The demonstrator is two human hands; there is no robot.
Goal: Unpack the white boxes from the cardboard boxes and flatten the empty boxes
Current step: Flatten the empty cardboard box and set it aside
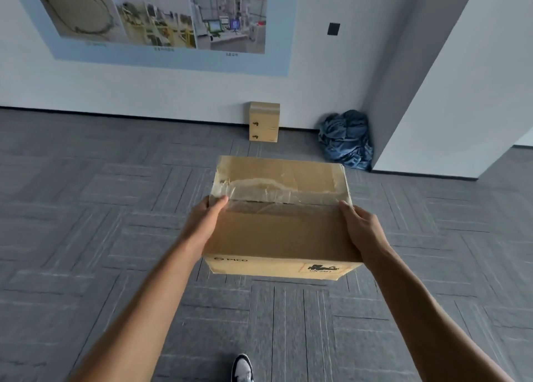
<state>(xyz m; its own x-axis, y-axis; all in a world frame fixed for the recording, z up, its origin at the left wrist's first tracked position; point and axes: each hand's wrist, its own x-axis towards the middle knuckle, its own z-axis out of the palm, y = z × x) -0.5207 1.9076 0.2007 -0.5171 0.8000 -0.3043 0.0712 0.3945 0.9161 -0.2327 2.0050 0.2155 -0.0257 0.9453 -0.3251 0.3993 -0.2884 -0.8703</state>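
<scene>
taped cardboard box [281, 217], level, held aloft

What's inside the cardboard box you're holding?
Cannot see: the brown cardboard box between the left hand and right hand has its top flaps closed, with clear tape across the seam. Contents are covered.

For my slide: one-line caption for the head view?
Both hands carry a taped PICO cardboard box over grey carpet.

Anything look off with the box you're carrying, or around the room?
The tape across the top of the held cardboard box is wrinkled and torn along the seam. A blue cloth heap lies crumpled in the corner.
</scene>
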